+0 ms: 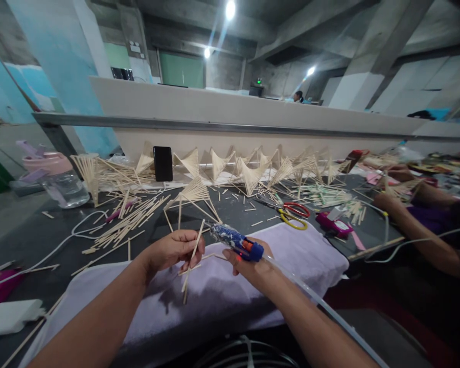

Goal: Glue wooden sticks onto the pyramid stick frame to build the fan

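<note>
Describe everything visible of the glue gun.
The glue gun is blue and plastic-looking, its front half streaked whitish, with orange parts showing near the blue rear collar. A small red light glows near the thumb. A long translucent rod extends from its rear. The right hand holds it above the lilac cloth, tip pointing toward a thin stick; contact is unclear.

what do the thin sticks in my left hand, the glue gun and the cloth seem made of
Sticks: wood or bamboo, by their pale, matte, uncoated look. Glue gun: probably plastic, its blue end smooth, its body flecked whitish. Cloth: soft, matte fabric, judging by its folds.
</note>
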The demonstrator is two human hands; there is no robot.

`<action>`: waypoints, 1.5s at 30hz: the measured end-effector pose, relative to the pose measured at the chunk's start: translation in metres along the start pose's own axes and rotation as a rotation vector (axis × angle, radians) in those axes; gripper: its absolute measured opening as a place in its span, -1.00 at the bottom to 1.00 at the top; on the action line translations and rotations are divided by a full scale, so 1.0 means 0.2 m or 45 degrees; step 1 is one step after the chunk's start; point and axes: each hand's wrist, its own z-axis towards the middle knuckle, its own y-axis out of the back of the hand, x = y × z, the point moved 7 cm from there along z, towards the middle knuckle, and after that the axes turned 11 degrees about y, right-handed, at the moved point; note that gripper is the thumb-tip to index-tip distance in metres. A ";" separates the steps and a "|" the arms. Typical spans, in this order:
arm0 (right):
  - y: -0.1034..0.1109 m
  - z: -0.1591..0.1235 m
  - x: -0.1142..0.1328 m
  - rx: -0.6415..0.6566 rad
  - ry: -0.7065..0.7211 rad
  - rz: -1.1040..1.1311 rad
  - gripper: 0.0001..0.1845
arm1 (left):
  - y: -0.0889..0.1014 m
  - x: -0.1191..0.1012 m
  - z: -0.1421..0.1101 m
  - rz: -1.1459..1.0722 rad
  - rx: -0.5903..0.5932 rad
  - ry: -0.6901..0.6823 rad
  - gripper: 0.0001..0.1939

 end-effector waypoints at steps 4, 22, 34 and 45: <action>0.01 0.00 -0.02 -0.042 -0.029 -0.024 -0.71 | -0.01 -0.01 -0.01 0.016 0.009 -0.017 -0.72; 0.02 0.00 0.04 -0.068 0.128 -0.094 -0.76 | -0.03 -0.03 -0.01 0.067 -0.046 -0.015 -0.72; 0.00 -0.01 -0.06 -0.106 0.165 -0.093 -0.70 | -0.02 -0.01 0.01 0.076 -0.032 -0.007 -0.72; 0.04 0.00 0.03 -0.069 0.174 -0.184 -0.73 | -0.02 0.00 0.02 0.042 0.026 -0.016 -0.71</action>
